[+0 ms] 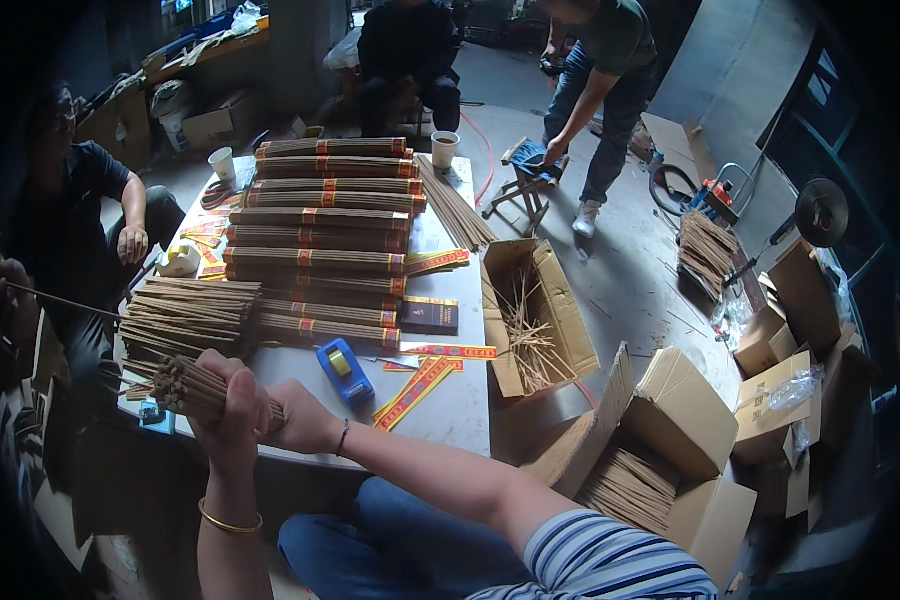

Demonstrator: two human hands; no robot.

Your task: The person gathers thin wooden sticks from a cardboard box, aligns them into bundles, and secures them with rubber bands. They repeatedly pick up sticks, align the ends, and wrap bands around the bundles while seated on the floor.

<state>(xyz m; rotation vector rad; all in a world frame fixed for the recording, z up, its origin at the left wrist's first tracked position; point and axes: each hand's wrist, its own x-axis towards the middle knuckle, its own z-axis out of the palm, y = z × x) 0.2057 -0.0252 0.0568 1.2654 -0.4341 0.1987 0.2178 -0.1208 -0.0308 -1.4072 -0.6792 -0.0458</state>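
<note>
Beside blue tape dispenser (343,370), red-yellow labels (416,388)

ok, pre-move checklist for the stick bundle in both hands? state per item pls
1. Left hand wrapped round the stick bundle: ok.
2. Right hand on the bundle's other end: ok, though the grip is partly hidden.
3. Stick ends flush: cannot tell, only the near ends show.
4. Blue tape dispenser close by on the table: ok.
5. Red-yellow label strips beside it: ok.
6. Free table space ahead: not ok, loose sticks and banded bundles crowd it.
</note>
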